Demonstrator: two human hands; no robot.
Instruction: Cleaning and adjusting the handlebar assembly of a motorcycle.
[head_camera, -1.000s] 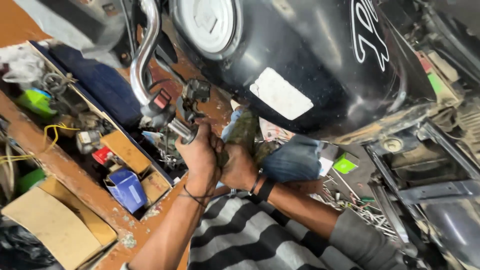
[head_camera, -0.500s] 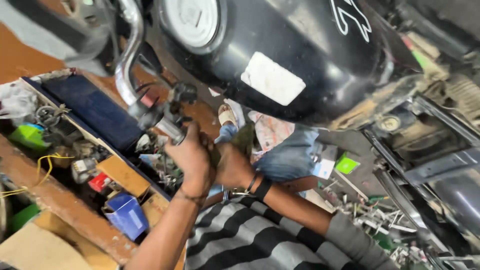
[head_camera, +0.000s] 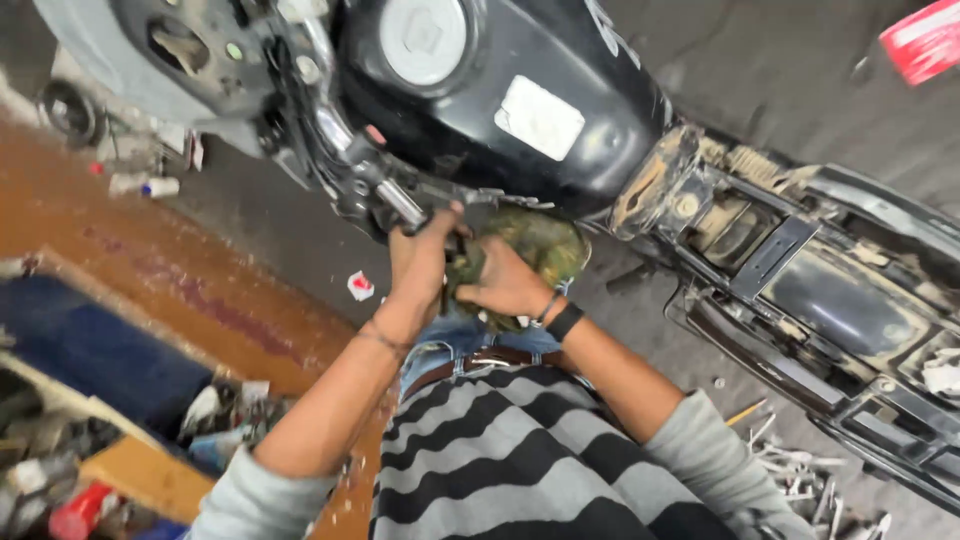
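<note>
Handlebar end: a bare metal bar (head_camera: 398, 202) is sticking out from the motorcycle's controls toward the near left, just left of the black fuel tank (head_camera: 520, 100), in the middle of the view.
Left hand: the left hand (head_camera: 420, 262) is reaching up from the near side and its fingers are curling tight around the tip of the metal bar, thumb pressing near the top.
Right hand: the right hand (head_camera: 507, 282) is lying just right of the left hand, touching it, with fingers clenching a crumpled greenish cloth (head_camera: 535, 250); a dark band is sitting on its wrist.
Cloth: it is bunching against the lower edge of the fuel tank, partly tucked under the hands, so its full shape is hidden.
Fuel tank: it is carrying a round silver filler cap (head_camera: 425, 38) at the far side and a pale rectangular sticker (head_camera: 540, 117) on its flank.
Frame: the seatless rear frame (head_camera: 800, 270) is stretching to the right, dusty, with open compartments showing.
Torso: a grey and black striped shirt (head_camera: 510, 460) is filling the near middle, with a brown belt above it.
Floor left: an open tool box (head_camera: 120, 440) full of blurred parts is lying at the near left on a brown floor, well apart from the hands.
Floor right: pale scattered scraps (head_camera: 800, 475) are lying at the near right beside the frame.
</note>
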